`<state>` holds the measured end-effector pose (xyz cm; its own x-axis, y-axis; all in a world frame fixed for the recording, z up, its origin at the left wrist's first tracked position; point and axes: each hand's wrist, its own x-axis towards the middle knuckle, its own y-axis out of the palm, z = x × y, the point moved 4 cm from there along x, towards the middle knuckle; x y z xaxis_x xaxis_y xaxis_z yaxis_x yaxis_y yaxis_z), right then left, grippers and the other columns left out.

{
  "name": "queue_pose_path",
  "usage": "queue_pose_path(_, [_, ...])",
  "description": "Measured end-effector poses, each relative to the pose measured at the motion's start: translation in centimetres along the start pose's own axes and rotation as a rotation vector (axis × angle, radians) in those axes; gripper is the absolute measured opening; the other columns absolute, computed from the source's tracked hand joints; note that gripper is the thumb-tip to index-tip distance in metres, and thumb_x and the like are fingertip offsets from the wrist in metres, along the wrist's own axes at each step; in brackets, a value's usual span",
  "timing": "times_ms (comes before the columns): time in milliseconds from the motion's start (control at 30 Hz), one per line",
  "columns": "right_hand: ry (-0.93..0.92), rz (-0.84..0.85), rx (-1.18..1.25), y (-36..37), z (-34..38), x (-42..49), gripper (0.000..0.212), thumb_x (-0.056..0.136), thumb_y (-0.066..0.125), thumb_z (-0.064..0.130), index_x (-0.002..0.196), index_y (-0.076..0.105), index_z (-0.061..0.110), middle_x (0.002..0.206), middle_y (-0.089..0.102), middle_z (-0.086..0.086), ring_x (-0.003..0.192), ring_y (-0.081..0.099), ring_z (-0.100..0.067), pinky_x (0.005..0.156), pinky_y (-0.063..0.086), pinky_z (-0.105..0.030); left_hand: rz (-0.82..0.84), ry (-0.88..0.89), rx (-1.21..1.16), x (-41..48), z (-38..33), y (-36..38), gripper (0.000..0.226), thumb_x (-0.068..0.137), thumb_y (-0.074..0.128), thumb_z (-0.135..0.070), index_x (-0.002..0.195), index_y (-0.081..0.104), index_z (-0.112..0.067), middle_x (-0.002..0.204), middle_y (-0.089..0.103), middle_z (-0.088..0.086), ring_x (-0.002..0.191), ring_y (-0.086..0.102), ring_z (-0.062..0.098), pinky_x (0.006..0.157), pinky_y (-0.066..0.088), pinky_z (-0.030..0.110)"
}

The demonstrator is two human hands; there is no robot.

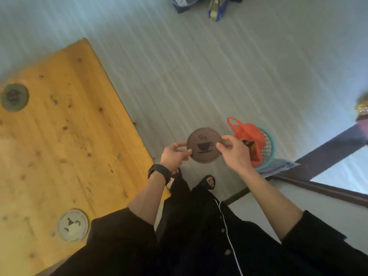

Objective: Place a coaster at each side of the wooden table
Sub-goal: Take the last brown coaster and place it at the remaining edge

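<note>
A round brown coaster (203, 146) with a steaming cup printed on it is held over the floor, to the right of the wooden table (65, 140). My left hand (174, 155) pinches its left rim and my right hand (234, 151) pinches its right rim. A green coaster (14, 97) lies on the table near its far left part. A white coaster (73, 225) lies on the table near its close edge, beside my left sleeve.
A teal basket (267, 148) with an orange plastic bag (248, 136) stands on the grey floor just right of my hands. A dark wooden frame (326, 150) runs along the right. Bags (217, 7) lie on the floor far ahead. My sandalled feet are below the coaster.
</note>
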<state>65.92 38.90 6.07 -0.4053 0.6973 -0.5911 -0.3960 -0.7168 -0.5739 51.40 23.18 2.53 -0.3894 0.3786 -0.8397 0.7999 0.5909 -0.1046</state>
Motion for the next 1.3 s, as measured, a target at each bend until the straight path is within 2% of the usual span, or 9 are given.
queue_pose_path(200, [-0.169,0.184,-0.126,3.3,9.6,7.8,0.023,0.094,0.068,0.026,0.115,0.069,0.019,0.097,0.070,0.004,0.087,0.064,-0.014,0.078,0.042,-0.025,-0.242,0.037,-0.203,2.9,-2.1,-6.1,0.030,0.091,0.067,-0.029,0.117,0.062,-0.014,0.097,0.071,0.003,0.075,0.066,0.013,0.054,0.047,0.016])
queue_pose_path(300, [-0.267,0.261,-0.217,6.1,15.8,10.5,0.016,0.093,0.069,0.022,0.108,0.071,0.019,0.090,0.069,0.006,0.086,0.067,-0.016,0.080,0.047,-0.026,-0.348,-0.005,-0.306,4.0,-2.4,-9.4,0.029,0.091,0.066,-0.033,0.112,0.062,-0.013,0.096,0.071,0.002,0.073,0.066,0.012,0.051,0.048,0.015])
queue_pose_path(400, [-0.362,0.387,-0.362,9.5,21.2,12.2,0.009,0.091,0.070,0.023,0.098,0.069,0.028,0.088,0.070,0.007,0.088,0.071,-0.018,0.087,0.053,-0.031,-0.452,-0.059,-0.416,4.7,-2.2,-12.6,0.029,0.089,0.068,-0.036,0.108,0.066,-0.013,0.103,0.073,0.006,0.081,0.067,0.017,0.071,0.054,0.027])
queue_pose_path(467, [-0.424,0.438,-0.430,11.5,24.2,13.3,0.009,0.089,0.072,0.026,0.093,0.067,0.032,0.088,0.074,0.004,0.088,0.074,-0.022,0.089,0.056,-0.037,-0.513,-0.081,-0.455,4.8,-2.4,-14.5,0.031,0.090,0.067,-0.037,0.110,0.068,-0.013,0.105,0.070,0.004,0.090,0.064,0.017,0.081,0.049,0.029])
queue_pose_path(733, [-0.714,0.711,-0.776,21.7,36.3,15.9,0.013,0.088,0.072,0.031,0.099,0.068,0.027,0.090,0.072,0.004,0.088,0.070,-0.018,0.084,0.053,-0.032,-0.777,-0.252,-0.788,5.5,-2.4,-19.8,0.027,0.088,0.067,-0.043,0.100,0.072,-0.019,0.106,0.067,-0.003,0.097,0.063,0.021,0.082,0.054,0.035])
queue_pose_path(800, [-0.771,0.798,-0.882,24.5,37.6,15.9,0.020,0.090,0.071,0.029,0.108,0.070,0.020,0.090,0.069,0.003,0.091,0.067,-0.018,0.081,0.047,-0.028,-0.853,-0.298,-0.866,5.7,-1.8,-20.1,0.024,0.089,0.066,-0.042,0.098,0.073,-0.021,0.107,0.066,-0.003,0.106,0.063,0.022,0.088,0.053,0.036])
queue_pose_path(933, [-0.896,0.977,-1.067,30.0,39.5,15.8,0.013,0.091,0.070,0.026,0.104,0.068,0.021,0.094,0.070,0.001,0.098,0.069,-0.021,0.083,0.048,-0.030,-1.014,-0.473,-0.965,6.6,-0.3,-19.4,0.029,0.085,0.064,-0.052,0.091,0.078,-0.027,0.121,0.070,-0.002,0.120,0.059,0.022,0.101,0.049,0.037])
queue_pose_path(1133, [-1.085,1.114,-1.261,36.2,39.5,15.3,0.024,0.099,0.059,0.032,0.116,0.066,0.017,0.100,0.063,0.005,0.091,0.055,-0.013,0.078,0.039,-0.025,-1.176,-0.701,-1.096,8.4,0.6,-19.3,0.026,0.089,0.062,-0.049,0.094,0.075,-0.027,0.146,0.046,0.004,0.139,0.035,0.025,0.113,0.033,0.044])
queue_pose_path(1300, [-1.066,1.117,-1.365,39.0,37.2,15.7,0.028,0.099,0.058,0.037,0.117,0.068,0.018,0.104,0.065,0.004,0.101,0.059,-0.016,0.081,0.039,-0.026,-1.244,-0.807,-1.106,9.5,2.2,-18.1,0.019,0.089,0.063,-0.044,0.088,0.072,-0.027,0.156,0.030,0.003,0.146,0.021,0.027,0.116,0.026,0.047])
